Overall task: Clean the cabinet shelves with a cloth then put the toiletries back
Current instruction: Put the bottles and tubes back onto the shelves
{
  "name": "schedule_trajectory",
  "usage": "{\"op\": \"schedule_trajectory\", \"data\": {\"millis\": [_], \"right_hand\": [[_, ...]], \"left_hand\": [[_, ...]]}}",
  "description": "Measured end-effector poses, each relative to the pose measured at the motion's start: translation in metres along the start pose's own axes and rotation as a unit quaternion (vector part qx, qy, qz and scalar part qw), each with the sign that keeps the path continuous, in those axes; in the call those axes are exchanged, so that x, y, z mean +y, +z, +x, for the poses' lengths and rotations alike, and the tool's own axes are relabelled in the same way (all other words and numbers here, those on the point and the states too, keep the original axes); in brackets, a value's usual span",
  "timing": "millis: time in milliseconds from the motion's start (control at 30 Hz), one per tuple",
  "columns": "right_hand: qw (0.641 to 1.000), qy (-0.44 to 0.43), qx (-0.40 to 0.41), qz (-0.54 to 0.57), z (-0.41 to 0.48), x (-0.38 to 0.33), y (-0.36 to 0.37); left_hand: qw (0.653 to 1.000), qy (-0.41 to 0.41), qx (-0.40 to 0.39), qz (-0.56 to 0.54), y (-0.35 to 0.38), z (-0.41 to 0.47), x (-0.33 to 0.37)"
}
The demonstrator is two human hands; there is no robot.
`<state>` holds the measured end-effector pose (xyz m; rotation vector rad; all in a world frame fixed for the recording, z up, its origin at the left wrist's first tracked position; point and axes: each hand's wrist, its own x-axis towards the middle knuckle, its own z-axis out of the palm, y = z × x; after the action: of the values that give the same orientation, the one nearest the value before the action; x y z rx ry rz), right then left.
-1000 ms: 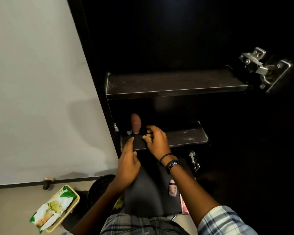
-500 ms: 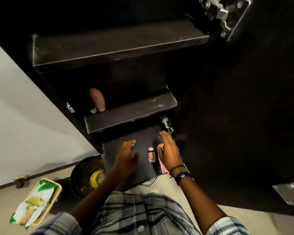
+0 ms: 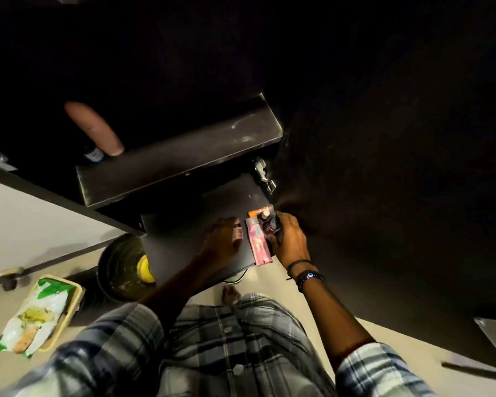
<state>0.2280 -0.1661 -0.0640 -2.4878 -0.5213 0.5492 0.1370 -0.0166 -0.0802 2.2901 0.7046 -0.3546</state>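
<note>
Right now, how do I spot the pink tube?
Find the dark cabinet's lowest shelf, where both hands work. The pink tube lies between the left hand and right hand. It alone is long and pink; its neighbours are small bottles.

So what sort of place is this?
Likely a home bathroom or dressing corner: a dark cabinet shelf, toiletries like the pink tube and small bottle, and a bin standing beside the cabinet.

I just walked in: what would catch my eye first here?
Two hands work low in the dark cabinet: the left hand holds a small pink bottle, the right hand grips a cluster of small bottles, a pink tube lying between them. A brown rounded bottle stands on the shelf above, at left.
</note>
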Motion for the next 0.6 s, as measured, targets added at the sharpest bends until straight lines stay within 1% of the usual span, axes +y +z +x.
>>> {"op": "schedule_trajectory", "data": {"millis": [100,367,600], "right_hand": [[1.000,0.015,-0.021,-0.007,0.004,-0.001,0.001],[0.998,0.037,-0.037,-0.022,0.018,0.000,0.004],[0.999,0.039,-0.018,0.001,0.020,0.006,0.006]], "left_hand": [[1.000,0.012,-0.004,0.018,0.004,0.008,0.007],[0.993,0.109,0.001,0.047,0.015,0.042,0.024],[0.988,0.147,0.027,0.022,0.019,0.064,0.040]]}}
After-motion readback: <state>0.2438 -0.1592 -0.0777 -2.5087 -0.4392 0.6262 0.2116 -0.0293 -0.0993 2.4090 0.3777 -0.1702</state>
